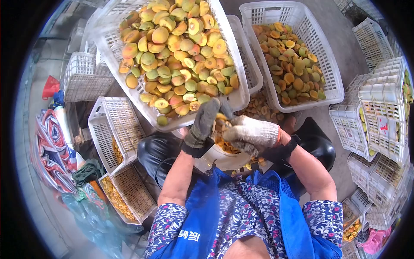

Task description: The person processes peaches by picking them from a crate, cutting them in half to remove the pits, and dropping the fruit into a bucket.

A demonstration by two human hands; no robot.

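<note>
My left hand point(204, 124), in a dark grey glove, is closed around a halved peach point(221, 117), of which only a bit of yellow-orange flesh shows. My right hand point(253, 133), in a dirty whitish glove, meets it from the right with curled fingers. Whatever the right fingers grip is hidden. Right below both hands stands a white tub point(228, 161) holding orange fruit pieces point(227, 146). Just beyond the hands, a large white crate point(238, 96) is heaped with halved peaches point(177, 58), yellow, green and reddish.
A second white crate point(335, 92) of peach halves stands at the back right. Fruit pieces point(258, 106) lie between the crates. Crates point(381, 110) are stacked at the right. At left are crates point(129, 125) with orange pieces, striped sheeting point(49, 146) and a plastic bag point(92, 220).
</note>
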